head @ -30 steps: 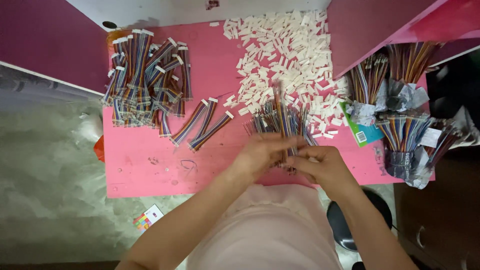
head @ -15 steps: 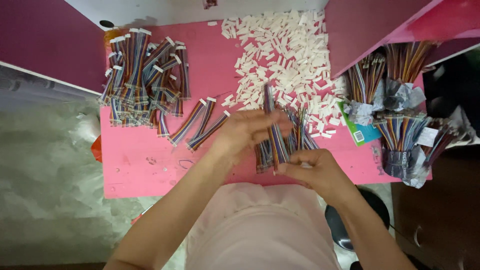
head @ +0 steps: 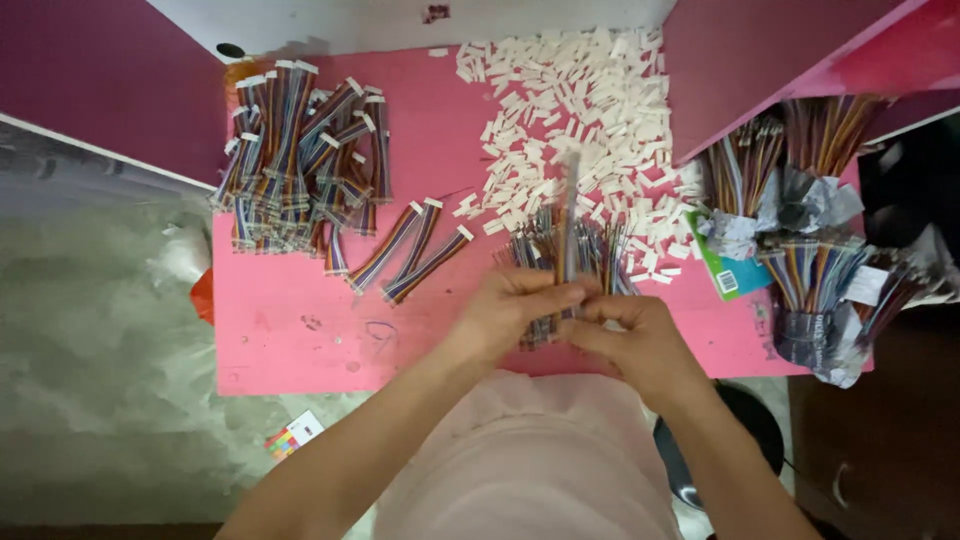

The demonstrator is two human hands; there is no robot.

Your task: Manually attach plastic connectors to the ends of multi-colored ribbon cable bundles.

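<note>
In the head view, your left hand (head: 515, 310) and right hand (head: 630, 335) both pinch the near end of a light, limp rainbow ribbon cable (head: 568, 225) over the pink table (head: 290, 330), its long axis pointing away towards the white connector housings (head: 580, 110); grip near that end

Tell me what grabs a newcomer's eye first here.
The bright pink table stands out, with a heap of small white connector pieces at its far middle. The left hand and right hand meet over a multicoloured ribbon cable; finished cables pile far left.
</note>
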